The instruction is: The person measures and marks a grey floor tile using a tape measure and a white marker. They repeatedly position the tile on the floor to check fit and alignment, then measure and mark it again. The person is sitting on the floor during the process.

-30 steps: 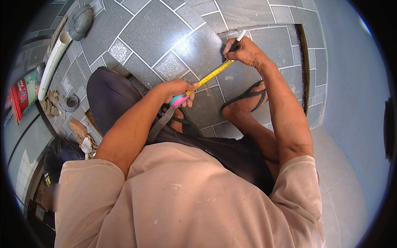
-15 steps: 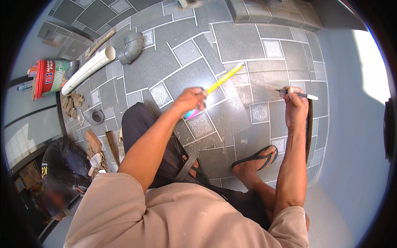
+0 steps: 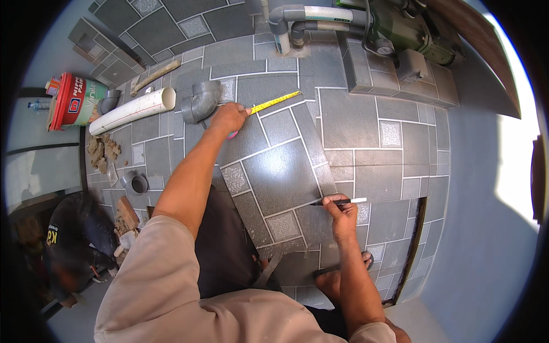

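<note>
My left hand (image 3: 230,119) is closed around a tape measure, mostly hidden by the fingers; a pinkish bit of its case shows below them. Its yellow blade (image 3: 276,103) sticks out to the right, over the far end of a large grey patterned tile (image 3: 283,171). This tile lies on the floor in front of me, overlapping the tiling. Between thumb and fingers, my right hand (image 3: 343,216) pinches a black marker pen (image 3: 357,200) with a white end. Its dark tip points left, at the tile's right edge; whether it touches, I cannot tell.
Left of my left hand lie a grey pipe elbow (image 3: 201,103), a white pipe (image 3: 134,111) and a red paint bucket (image 3: 73,103). Rubble (image 3: 102,151) is nearer. A green pump (image 3: 406,31) stands far right, a floor slot (image 3: 413,246) near right. A person (image 3: 80,228) crouches at left.
My left hand has moved left and farther away with the tape measure. My right hand has brought the pen left and nearer, to the tile's edge. The view has shifted, showing the pump.
</note>
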{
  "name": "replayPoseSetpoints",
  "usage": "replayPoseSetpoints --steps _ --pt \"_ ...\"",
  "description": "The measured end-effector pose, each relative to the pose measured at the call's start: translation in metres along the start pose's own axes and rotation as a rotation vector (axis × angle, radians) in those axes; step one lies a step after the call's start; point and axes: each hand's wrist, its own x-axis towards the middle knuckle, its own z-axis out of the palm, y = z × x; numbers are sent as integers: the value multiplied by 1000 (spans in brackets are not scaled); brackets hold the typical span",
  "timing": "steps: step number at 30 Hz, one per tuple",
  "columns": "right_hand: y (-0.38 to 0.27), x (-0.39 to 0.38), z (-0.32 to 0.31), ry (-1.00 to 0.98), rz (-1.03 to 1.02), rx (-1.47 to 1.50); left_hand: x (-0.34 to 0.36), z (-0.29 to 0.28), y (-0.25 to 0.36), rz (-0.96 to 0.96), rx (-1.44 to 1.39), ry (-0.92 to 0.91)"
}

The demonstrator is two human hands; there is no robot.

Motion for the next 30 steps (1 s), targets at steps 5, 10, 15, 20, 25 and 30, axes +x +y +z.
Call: replayPoseSetpoints --steps 5,10,15,20,25,30 --pt "-3 12 11 6 9 61 -1 3 2 34 -22 96" --pt "-24 37 21 21 22 147 -6 8 2 22 -25 131" --pt "-32 70 36 22 -131 131 -11 -5 15 -63 -45 34" --pt "-79 134 77 15 -197 52 6 8 -2 -44 -38 42" --pt "-101 223 119 -89 -485 -272 10 1 3 -40 -19 -8" --pt "-122 270 144 -210 -393 -543 7 -6 7 -35 -38 -58"
